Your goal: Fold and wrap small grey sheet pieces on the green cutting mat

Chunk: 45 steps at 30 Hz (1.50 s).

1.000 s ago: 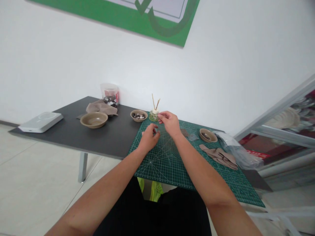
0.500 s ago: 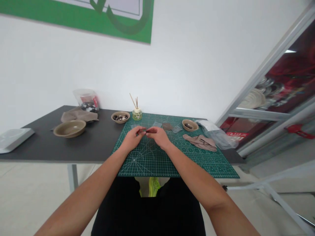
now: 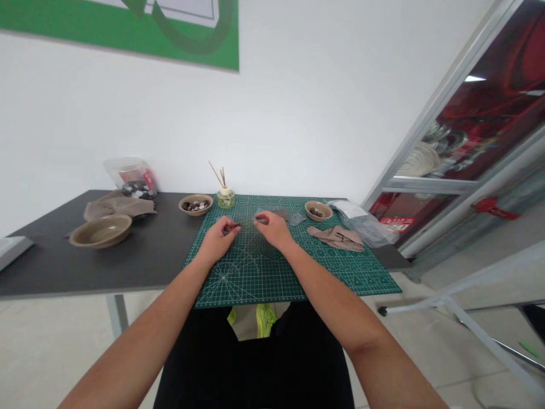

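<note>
Above the green cutting mat (image 3: pixel 242 284), my left hand (image 3: pixel 218 240) is closed in a pinch, with a small dark bit at its fingertips that is too small to name. My right hand (image 3: pixel 276 230) is a short gap away on the right, thumb and fingers drawn together; whatever they hold, if anything, is too small to make out. Behind my right hand lie a brown flat square (image 3: pixel 281 214) and clear plastic pieces (image 3: pixel 296 219). A small bowl (image 3: pixel 318 204) of dark pieces stands farther right, with a crumpled brown cloth (image 3: pixel 338 238) in front of it.
Left of the mat are a bowl (image 3: pixel 196 212) of dark and light pieces, a larger tan bowl (image 3: pixel 100 241), a cloth (image 3: pixel 113 205) and a clear jar (image 3: pixel 133 177). A reed diffuser (image 3: pixel 226 197) stands at the mat's back edge. Plastic bags (image 3: pixel 368 224) lie at right.
My hands were together at the fingertips and are now apart, the left one farther left. The whole view has shifted, so the table things appear farther left.
</note>
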Each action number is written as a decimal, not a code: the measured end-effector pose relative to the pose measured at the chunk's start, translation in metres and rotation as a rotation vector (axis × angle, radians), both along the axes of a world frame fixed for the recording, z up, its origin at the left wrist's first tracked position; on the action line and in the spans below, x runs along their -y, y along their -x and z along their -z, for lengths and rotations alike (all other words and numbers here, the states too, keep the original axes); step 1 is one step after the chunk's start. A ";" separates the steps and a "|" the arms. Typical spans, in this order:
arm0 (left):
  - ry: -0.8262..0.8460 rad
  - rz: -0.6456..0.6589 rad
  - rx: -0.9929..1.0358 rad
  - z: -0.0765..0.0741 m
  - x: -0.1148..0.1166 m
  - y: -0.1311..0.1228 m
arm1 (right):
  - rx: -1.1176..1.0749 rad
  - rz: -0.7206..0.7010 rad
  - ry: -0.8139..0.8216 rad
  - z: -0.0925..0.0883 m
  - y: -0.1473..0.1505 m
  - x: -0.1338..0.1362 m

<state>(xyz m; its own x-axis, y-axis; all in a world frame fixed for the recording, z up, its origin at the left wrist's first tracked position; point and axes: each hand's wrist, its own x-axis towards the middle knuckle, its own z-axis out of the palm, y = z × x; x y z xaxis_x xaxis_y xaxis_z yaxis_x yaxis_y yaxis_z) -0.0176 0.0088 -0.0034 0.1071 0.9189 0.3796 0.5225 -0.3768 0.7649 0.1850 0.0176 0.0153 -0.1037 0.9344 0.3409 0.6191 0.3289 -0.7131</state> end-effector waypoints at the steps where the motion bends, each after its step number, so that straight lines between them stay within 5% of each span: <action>1: -0.008 -0.007 -0.018 -0.001 0.000 0.000 | 0.123 0.030 -0.025 -0.001 -0.008 -0.002; 9: -0.072 0.031 -0.085 -0.002 -0.001 -0.001 | 0.632 0.009 0.042 0.027 -0.033 -0.009; 17: -0.049 0.012 -0.063 0.002 -0.005 -0.001 | 0.533 0.035 -0.071 0.027 -0.035 -0.008; 23: -0.037 0.001 -0.061 -0.001 -0.003 0.000 | 0.544 0.364 0.055 0.026 -0.049 -0.010; 27: -0.022 0.005 -0.053 -0.001 -0.003 0.000 | 0.593 0.330 0.174 0.028 -0.052 -0.015; 37: 0.000 0.012 -0.065 -0.001 -0.004 -0.001 | 0.584 0.421 0.060 0.020 -0.055 -0.019; 41: -0.011 0.015 -0.101 0.000 -0.005 -0.001 | 0.626 0.330 0.115 0.018 -0.056 -0.027; 45: -0.038 -0.121 -0.253 0.000 -0.006 0.000 | 0.643 0.336 0.126 0.020 -0.052 -0.030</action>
